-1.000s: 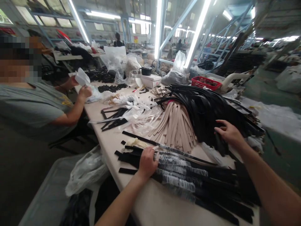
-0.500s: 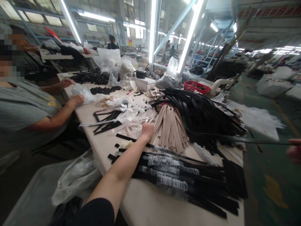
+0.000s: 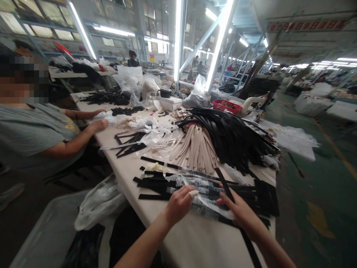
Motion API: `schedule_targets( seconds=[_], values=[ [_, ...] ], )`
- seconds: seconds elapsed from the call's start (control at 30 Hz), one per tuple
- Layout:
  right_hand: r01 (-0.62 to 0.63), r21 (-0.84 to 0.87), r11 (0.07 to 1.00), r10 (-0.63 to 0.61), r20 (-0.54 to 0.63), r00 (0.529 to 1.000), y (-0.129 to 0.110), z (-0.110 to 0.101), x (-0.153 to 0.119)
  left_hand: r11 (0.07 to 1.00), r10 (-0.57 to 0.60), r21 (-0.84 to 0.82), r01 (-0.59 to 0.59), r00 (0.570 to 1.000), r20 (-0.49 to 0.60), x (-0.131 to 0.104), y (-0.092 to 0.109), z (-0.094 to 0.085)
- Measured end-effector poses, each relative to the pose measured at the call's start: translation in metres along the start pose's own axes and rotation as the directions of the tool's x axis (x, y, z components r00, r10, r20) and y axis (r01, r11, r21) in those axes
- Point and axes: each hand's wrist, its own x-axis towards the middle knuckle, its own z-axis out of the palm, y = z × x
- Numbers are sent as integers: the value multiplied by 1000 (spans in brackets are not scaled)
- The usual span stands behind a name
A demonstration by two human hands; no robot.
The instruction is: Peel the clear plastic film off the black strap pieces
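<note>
My left hand (image 3: 181, 201) is closed on a thin clear plastic sleeve (image 3: 210, 207) that trails to the right over the table. A pale cover shows on one of its fingertips. In my right hand (image 3: 237, 208) is a black strap (image 3: 249, 243), passing between thumb and fingers, with its upper end sticking up. The sleeve's far end comes close to my right fingers; whether they touch it I cannot tell. Beneath both hands lie several black straps (image 3: 152, 196) with crinkled clear plastic around their middles.
Beyond my hands are a fan of beige straps (image 3: 196, 149), a heap of black straps (image 3: 231, 137) and a pile of clear sleeves (image 3: 161, 136). A co-worker (image 3: 41, 137) handles plastic at the table's left side. A red basket (image 3: 227, 107) stands at the back.
My left hand has come back from the pile of sleeves, bringing one with it. My right hand has swung in from the far right with the black strap, now free of the heap.
</note>
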Motion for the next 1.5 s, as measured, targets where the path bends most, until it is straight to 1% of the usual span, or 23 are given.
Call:
schedule_targets(
  seconds=[0.07,0.1,0.13,0.17,0.23,0.33,0.43,0.5,0.6,0.67,0.73,0.83,0.93,1.07,1.13,1.17,1.23,1.3,1.33,1.37,1.43,1.47,1.5],
  values=[
    [-126,157,979,108,121,987,19,31,3,1000,-8,-28,9,1000,19,-22,12,6],
    [-160,193,968,124,186,975,29,45,4,999,-17,-36,17,1000,21,-30,15,8],
    [-160,191,968,113,236,965,39,56,3,999,-25,-41,26,1000,17,-37,17,10],
    [-133,165,977,86,264,961,47,64,2,998,-31,-45,32,999,9,-42,17,11],
    [-73,97,993,44,269,962,61,73,-4,998,-43,-40,43,999,-4,-48,16,11],
    [-37,44,998,28,184,983,68,68,-22,998,-61,0,61,998,14,-51,7,3],
    [-15,12,1000,13,129,992,64,48,-44,993,-93,77,91,996,17,-49,-12,-15],
    [-18,42,999,12,123,992,60,32,-57,985,-115,134,112,993,12,-45,-29,-32],
    [-26,110,994,12,127,992,58,11,-71,968,-134,217,128,991,16,-32,-56,-57],
    [-37,127,991,21,126,992,58,2,-76,953,-138,278,124,990,32,-20,-71,-72],
    [-56,133,989,40,119,992,60,-2,-78,929,-153,348,123,986,60,-4,-82,-83],
    [-81,143,986,65,114,991,63,-2,-79,859,-215,488,154,974,71,24,-95,-95],
    [-98,179,979,79,116,990,67,3,-75,787,-268,579,211,963,13,55,-109,-104],
    [-94,237,967,70,108,992,70,16,-60,724,-328,601,340,935,-134,93,-133,-113],
    [-53,228,972,37,71,997,70,26,-50,683,-363,587,435,899,-244,106,-144,-114],
    [-21,213,977,12,43,999,70,32,-45,657,-399,562,502,864,-306,109,-148,-113],
    [27,169,985,-27,-4,1000,71,41,-35,590,-504,490,642,767,-397,110,-153,-110],
    [27,118,993,-24,-29,999,74,49,-28,515,-612,429,742,669,-422,105,-156,-108],
    [16,96,995,-12,-41,999,76,52,-26,482,-651,415,772,632,-419,101,-157,-110],
    [10,79,997,-6,-51,999,78,54,-25,456,-679,404,793,603,-419,97,-158,-112],
    [9,61,998,-5,-70,998,82,57,-24,423,-709,379,823,561,-428,87,-155,-120],
    [7,60,998,-3,-77,997,84,57,-24,418,-715,366,832,550,-432,80,-149,-124],
    [6,59,998,-1,-81,997,86,58,-25,424,-715,355,833,549,-433,72,-140,-125]
  ],
)
